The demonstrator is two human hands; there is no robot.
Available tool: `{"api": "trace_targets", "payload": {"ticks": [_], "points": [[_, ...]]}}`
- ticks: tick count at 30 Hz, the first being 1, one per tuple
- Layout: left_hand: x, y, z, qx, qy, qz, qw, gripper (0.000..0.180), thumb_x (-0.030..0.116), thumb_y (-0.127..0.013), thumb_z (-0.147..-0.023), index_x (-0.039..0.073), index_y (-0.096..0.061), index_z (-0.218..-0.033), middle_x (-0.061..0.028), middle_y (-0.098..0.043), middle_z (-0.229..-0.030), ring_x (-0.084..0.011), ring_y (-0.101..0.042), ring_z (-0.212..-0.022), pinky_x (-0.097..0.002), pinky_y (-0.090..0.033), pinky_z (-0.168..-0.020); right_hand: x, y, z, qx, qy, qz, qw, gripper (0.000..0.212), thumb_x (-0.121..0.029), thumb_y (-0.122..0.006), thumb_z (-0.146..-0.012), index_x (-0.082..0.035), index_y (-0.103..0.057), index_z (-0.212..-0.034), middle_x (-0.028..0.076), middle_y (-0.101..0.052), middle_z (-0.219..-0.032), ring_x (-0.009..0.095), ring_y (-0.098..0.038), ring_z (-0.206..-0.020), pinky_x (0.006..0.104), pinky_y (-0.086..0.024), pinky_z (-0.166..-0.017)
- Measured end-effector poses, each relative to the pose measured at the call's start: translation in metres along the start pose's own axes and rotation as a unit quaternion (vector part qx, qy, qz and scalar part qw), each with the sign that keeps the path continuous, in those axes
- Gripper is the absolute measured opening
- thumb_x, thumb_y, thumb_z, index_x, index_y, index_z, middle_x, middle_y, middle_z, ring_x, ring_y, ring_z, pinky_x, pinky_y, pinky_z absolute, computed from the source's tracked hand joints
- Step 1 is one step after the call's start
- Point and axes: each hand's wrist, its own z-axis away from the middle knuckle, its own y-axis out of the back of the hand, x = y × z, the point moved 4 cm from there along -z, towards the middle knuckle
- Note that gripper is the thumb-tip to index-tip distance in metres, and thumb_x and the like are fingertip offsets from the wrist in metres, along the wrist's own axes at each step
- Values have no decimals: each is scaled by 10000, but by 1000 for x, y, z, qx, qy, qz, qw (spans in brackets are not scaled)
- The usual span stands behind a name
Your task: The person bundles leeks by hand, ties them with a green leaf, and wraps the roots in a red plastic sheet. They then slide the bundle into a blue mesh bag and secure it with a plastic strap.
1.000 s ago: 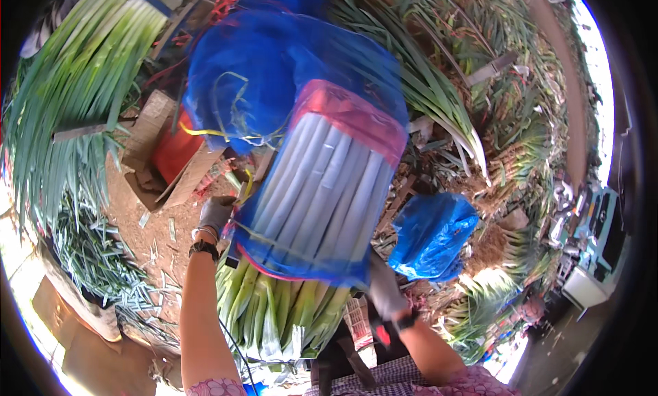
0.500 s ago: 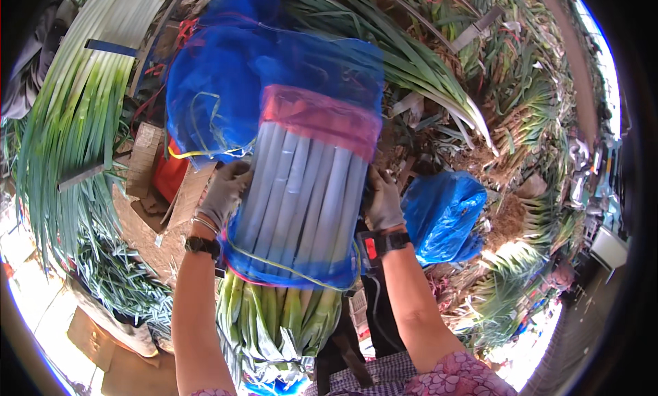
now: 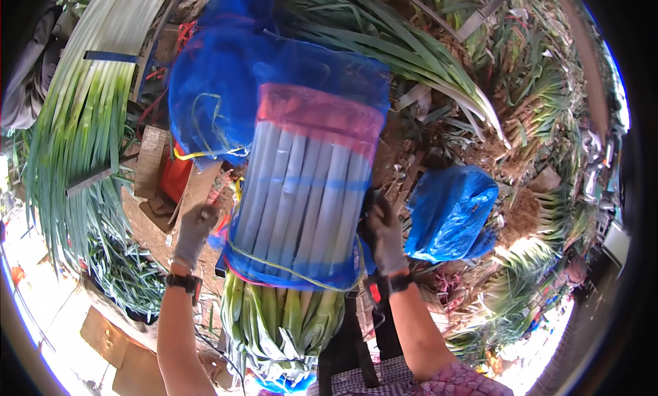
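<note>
A bundle of leeks (image 3: pixel 295 190) lies before me, its white stalks inside a blue mesh bag (image 3: pixel 322 74) with a red band (image 3: pixel 315 115). Green leek leaves (image 3: pixel 284 317) stick out below the bag's yellow drawstring. My left hand (image 3: pixel 195 231), in a grey glove, is apart from the bundle on its left, with its fingers curled in and nothing seen in them. Beside the bundle's right edge is my right hand (image 3: pixel 385 235), also gloved; its fingertips are in dark shadow, and whether they touch the bag is unclear.
More leeks (image 3: pixel 89 108) lie under a blue strap at the left. Another blue mesh bag (image 3: pixel 205 101) sits at the far left of the bundle, by a torn cardboard box (image 3: pixel 147 163). A blue plastic bag (image 3: pixel 452 214) lies to the right. Loose leeks (image 3: pixel 439 81) cover the far right.
My left hand has come off the bundle's left side and moved left and toward me. My right hand has shifted slightly down along the right edge. The bundle stays about where it was.
</note>
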Motion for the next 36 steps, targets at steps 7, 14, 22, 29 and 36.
{"api": "trace_targets", "payload": {"ticks": [7, 14, 22, 29, 36], "points": [[79, -73, -59, -143, -82, 113, 980, 253, -8, -656, -818, 30, -619, -1066, 21, -606, -896, -64, -536, -793, -215, -435, -727, -20, 5, -61, -14, 63, 98, 993, 319, -152, -553, -929, 23, -557, -1195, 116, -550, -1256, 160, -536, -1102, 284, -407, -961], [36, -55, -30, -151, -78, 88, 981, 92, -3, -621, -851, 52, -614, -925, 38, -568, -819, -53, -495, -761, -214, -416, -684, 8, 15, 5, -19, -51, -40, 998, 271, -245, -600, -923, -38, -585, -1097, 5, -587, -913, 74, -534, -835, 225, -446, -732], [61, -63, -57, -174, -48, 273, 945, 88, 167, -591, -938, 85, -593, -970, 9, -602, -802, -55, -540, -624, -192, -420, -534, -13, 12, -47, 28, 0, 60, 998, 310, -345, -548, -956, -48, -580, -1037, 16, -608, -863, 66, -544, -736, 205, -440, -643], [-42, -10, 64, -49, 104, 170, 979, 95, 141, -600, -872, 71, -549, -832, 27, -495, -656, -37, -409, -506, -190, -307, -447, 43, 79, 71, -97, -167, 181, 964, 165, -185, -565, -916, -41, -582, -994, -31, -559, -860, 56, -491, -743, 228, -401, -646], [-36, 4, 71, -37, 43, 144, 988, 35, 84, -562, -891, 68, -545, -865, 39, -495, -690, -25, -396, -530, -180, -308, -462, -11, 28, 16, -13, -112, 202, 973, 176, -191, -516, -931, -39, -604, -925, -29, -538, -760, 71, -488, -716, 225, -377, -578]]}}
